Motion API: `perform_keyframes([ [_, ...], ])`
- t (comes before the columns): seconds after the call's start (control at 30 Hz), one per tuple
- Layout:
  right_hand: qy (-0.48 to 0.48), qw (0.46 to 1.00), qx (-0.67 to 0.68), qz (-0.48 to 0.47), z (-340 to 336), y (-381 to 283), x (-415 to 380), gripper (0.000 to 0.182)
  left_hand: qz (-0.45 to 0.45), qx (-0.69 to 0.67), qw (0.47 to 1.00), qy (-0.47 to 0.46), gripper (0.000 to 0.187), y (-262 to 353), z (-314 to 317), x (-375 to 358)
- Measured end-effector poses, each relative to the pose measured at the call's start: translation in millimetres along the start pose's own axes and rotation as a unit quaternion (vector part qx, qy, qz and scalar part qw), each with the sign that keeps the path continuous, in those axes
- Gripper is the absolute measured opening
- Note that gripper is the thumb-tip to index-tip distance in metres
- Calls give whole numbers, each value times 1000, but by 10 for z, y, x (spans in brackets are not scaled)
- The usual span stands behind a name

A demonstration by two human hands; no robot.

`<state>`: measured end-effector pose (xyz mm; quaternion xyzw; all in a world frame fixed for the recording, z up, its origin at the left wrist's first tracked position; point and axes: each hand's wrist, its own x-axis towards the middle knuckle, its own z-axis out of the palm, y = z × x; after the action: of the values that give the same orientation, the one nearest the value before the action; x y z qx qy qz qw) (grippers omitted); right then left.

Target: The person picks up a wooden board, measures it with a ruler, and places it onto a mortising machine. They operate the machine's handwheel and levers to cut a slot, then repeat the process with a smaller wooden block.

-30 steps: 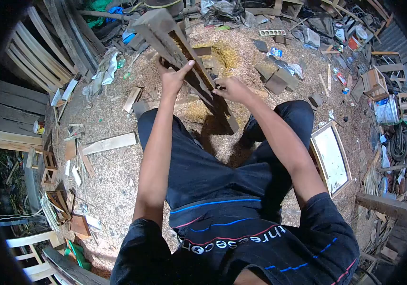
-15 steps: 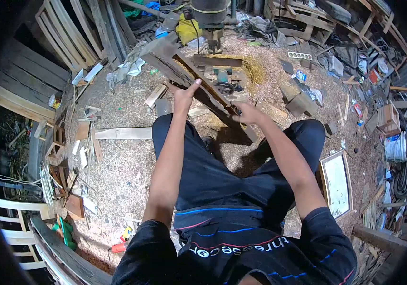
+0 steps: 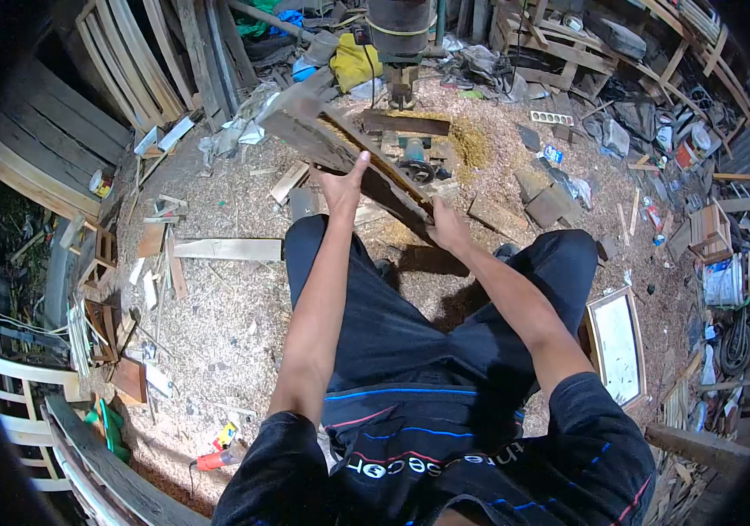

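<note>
A long wooden piece (image 3: 305, 138) with a slot or groove along it is held up at a slant over the floor, in front of my knees. My left hand (image 3: 341, 188) grips its lower edge near the middle, thumb on the near face. Around the right end is my right hand (image 3: 449, 224), its fingers partly hidden by the wood. Just beyond, a green power tool with a round dark part (image 3: 416, 162) lies on the floor near a dark wooden board (image 3: 406, 124).
A machine on a stand (image 3: 399, 35) is at the top centre. Wood shavings and offcuts cover the floor. A pale board (image 3: 228, 250) lies left of my knee, a framed panel (image 3: 617, 346) at the right, and a red power tool (image 3: 213, 460) at the lower left.
The wooden piece has turned slightly, with its right end pulled up and inward. My right hand has moved down a little and now wraps its end; the view has shifted slightly.
</note>
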<state>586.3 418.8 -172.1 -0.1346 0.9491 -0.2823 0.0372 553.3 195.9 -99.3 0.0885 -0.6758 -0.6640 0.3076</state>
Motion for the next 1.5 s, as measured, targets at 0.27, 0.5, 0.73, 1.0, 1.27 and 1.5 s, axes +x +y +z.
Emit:
perform_keyframes([
  [0.27,127,988,-43,-74,-615,64,23,66,-199,-172,964,-25,98,-564,-85,200],
  [0.5,184,966,-114,-144,-1152,193,81,60,-360,-338,869,-28,110,107,-76,-37],
  [0.73,188,946,-178,-193,-1453,8,62,62,-370,-179,896,-170,110,169,-107,-102],
  [1.0,177,938,-217,-206,-1519,62,136,58,-138,425,790,-420,75,874,158,213],
  [1.27,150,927,-257,-226,-1266,112,224,47,151,514,714,-450,70,-440,349,143],
  [1.5,163,947,-192,-201,-1303,288,196,52,256,446,772,-373,49,-226,317,-94],
])
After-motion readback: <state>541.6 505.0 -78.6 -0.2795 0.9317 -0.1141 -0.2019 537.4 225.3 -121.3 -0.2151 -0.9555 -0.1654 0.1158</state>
